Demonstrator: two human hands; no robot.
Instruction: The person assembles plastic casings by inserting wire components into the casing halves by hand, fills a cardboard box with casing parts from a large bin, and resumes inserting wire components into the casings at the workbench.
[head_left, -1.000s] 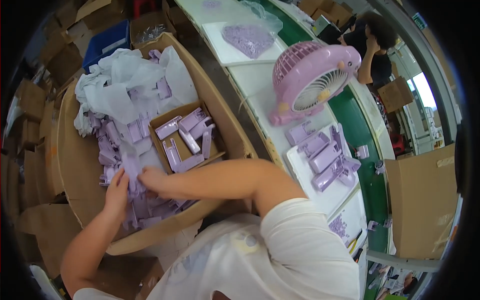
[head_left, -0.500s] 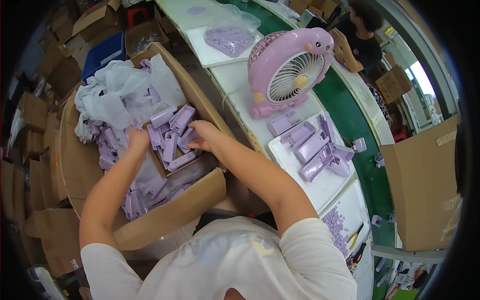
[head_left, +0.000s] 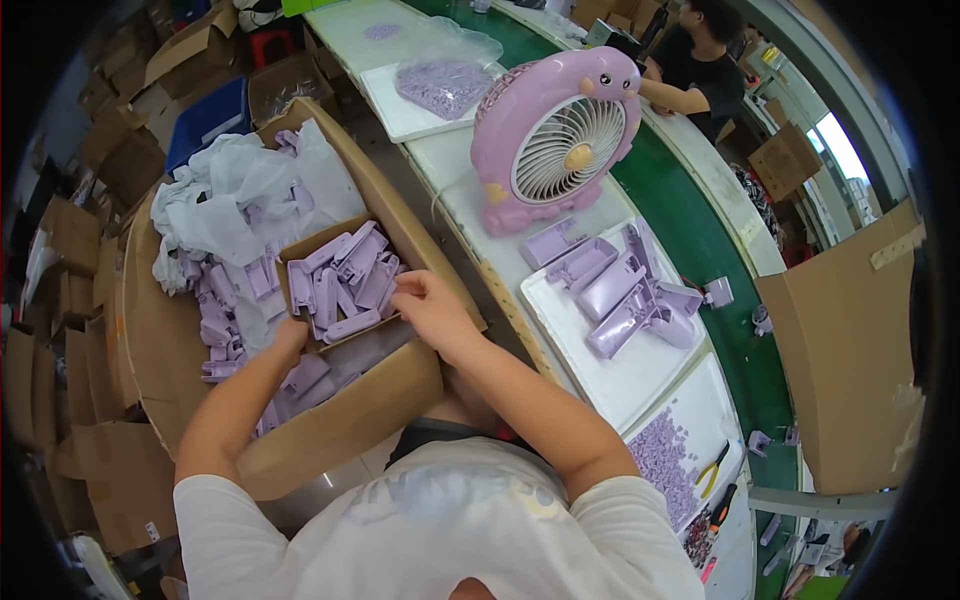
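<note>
Lilac plastic housings (head_left: 345, 280) heaped in a small cardboard tray (head_left: 300, 246), itself sitting inside a large open carton (head_left: 340, 425) to the left of a white workbench (head_left: 480, 215). White plastic wrap (head_left: 235, 200) bunched at the carton's far end, with more lilac pieces loose beneath and beside the tray. On the bench: a pink desk fan (head_left: 555, 130), a white tray (head_left: 625, 375) of larger lilac shells, a bag of small lilac bits (head_left: 445, 85). Beyond a green belt (head_left: 700, 240), another person (head_left: 700, 70) in black. Both forearms reaching forward from the lower edge, down into the carton. Left hand (head_left: 290, 335) at the tray's near left corner, fingers hidden under the edge, grip not discernible. Right hand (head_left: 425, 305) at the tray's near right edge, fingers curled loosely, fingertips touching the housings; whether anything is pinched, unclear.
</note>
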